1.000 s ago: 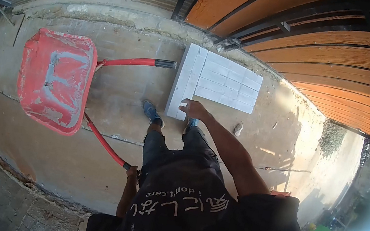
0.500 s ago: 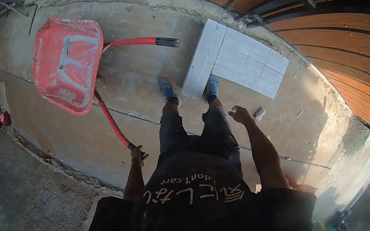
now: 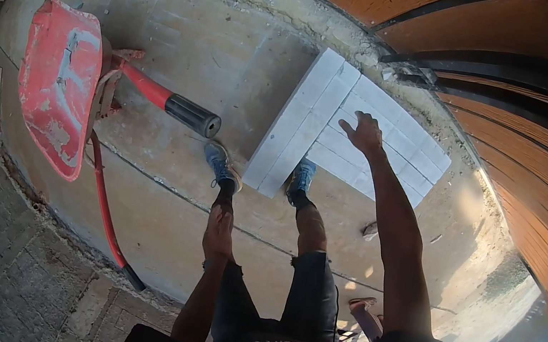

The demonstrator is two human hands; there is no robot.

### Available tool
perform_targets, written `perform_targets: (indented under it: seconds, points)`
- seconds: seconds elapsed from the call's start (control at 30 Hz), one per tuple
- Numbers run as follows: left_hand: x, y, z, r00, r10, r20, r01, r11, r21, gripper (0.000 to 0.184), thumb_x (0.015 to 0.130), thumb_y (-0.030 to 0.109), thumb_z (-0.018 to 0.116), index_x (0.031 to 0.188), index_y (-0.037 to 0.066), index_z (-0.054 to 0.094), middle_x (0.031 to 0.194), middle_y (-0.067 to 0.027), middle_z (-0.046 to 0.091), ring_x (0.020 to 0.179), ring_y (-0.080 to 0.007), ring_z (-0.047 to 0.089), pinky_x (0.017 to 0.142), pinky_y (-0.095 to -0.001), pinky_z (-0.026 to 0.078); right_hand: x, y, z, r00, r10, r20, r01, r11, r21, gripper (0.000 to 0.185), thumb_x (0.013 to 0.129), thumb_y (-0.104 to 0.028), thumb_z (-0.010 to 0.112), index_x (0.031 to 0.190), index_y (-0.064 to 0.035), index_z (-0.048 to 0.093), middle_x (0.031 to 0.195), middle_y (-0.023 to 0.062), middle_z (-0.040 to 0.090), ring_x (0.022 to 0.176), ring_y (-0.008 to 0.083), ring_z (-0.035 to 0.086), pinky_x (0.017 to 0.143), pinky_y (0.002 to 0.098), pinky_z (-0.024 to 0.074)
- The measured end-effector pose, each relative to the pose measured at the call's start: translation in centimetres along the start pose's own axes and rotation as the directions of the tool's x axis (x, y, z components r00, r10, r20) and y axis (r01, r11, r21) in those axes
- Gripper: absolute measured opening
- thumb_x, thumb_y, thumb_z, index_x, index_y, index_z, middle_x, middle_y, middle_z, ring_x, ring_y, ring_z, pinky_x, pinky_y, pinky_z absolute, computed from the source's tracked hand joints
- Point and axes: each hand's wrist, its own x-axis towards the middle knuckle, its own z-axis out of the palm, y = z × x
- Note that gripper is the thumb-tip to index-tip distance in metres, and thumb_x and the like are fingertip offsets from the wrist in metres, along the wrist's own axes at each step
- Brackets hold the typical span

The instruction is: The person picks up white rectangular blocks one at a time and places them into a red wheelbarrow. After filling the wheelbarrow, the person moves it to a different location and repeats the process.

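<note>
My right hand (image 3: 366,133), fingers spread, is over the stack of white blocks (image 3: 385,132); whether it touches them I cannot tell. Across the left end of that stack lie more long white blocks (image 3: 302,123). My left hand (image 3: 219,233) rests near my left knee, holding nothing that I can see, its fingers stretched out. At the left is a red wheelbarrow (image 3: 59,88) smeared with grey. Its upper handle (image 3: 169,104) has a black grip and points toward my left shoe. The lower handle (image 3: 108,219) is free of my hand.
Concrete floor (image 3: 162,188) lies under my feet, with rough paving (image 3: 48,264) at the lower left. An orange slatted fence (image 3: 532,142) runs along the upper right. A small stone (image 3: 370,230) lies right of my shoes. Part of another person's foot (image 3: 366,313) shows behind me.
My left hand has let go of the wheelbarrow handle and moved to my knee. My right hand has moved up over the block stack. The wheelbarrow appears tilted and turned, its upper handle nearer.
</note>
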Motion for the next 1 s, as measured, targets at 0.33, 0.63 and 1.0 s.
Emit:
perform_targets:
  seconds: [0.33, 0.63, 1.0]
  points:
    - [22.8, -16.2, 13.8, 0.699, -0.645, 0.31, 0.624, 0.337, -0.705, 0.099, 0.075, 0.059, 0.055, 0.143, 0.003, 0.009, 0.144, -0.0214, 0.018, 0.132, -0.0369, 0.023, 0.105, -0.0513, 0.015, 20.9, -3.5, 4.7, 0.994, -0.069, -0.087, 0.057, 0.99, -0.128, 0.085, 0.073, -0.064, 0.056, 0.127, -0.0005, 0.041, 0.127, 0.0192, 0.045, 0.122, 0.0347, 0.04, 0.096, 0.0567, 0.033]
    - [27.8, -17.7, 16.2, 0.614, -0.644, 0.457, 0.712, 0.202, -0.672, 0.102, 0.07, 0.066, 0.052, 0.14, 0.0, 0.019, 0.142, -0.0174, 0.024, 0.129, -0.0326, 0.026, 0.105, -0.0491, 0.014, 25.0, -4.8, 9.1, 0.989, 0.025, -0.148, -0.053, 0.982, -0.184, 0.107, 0.065, -0.079, 0.051, 0.135, 0.0003, 0.031, 0.135, 0.0221, 0.036, 0.128, 0.0363, 0.033, 0.101, 0.0665, 0.0132]
    - [28.1, -24.3, 17.5, 0.78, -0.392, 0.487, 0.528, -0.003, -0.849, 0.067, 0.084, 0.05, 0.047, 0.13, 0.001, 0.038, 0.126, -0.0136, 0.05, 0.115, -0.0291, 0.049, 0.1, -0.041, 0.035, 19.6, -7.3, 7.9, 0.931, -0.089, -0.353, 0.003, 0.972, -0.236, 0.092, 0.065, -0.073, 0.058, 0.119, 0.0008, 0.046, 0.114, 0.0216, 0.052, 0.113, 0.037, 0.045, 0.094, 0.0551, 0.0324]
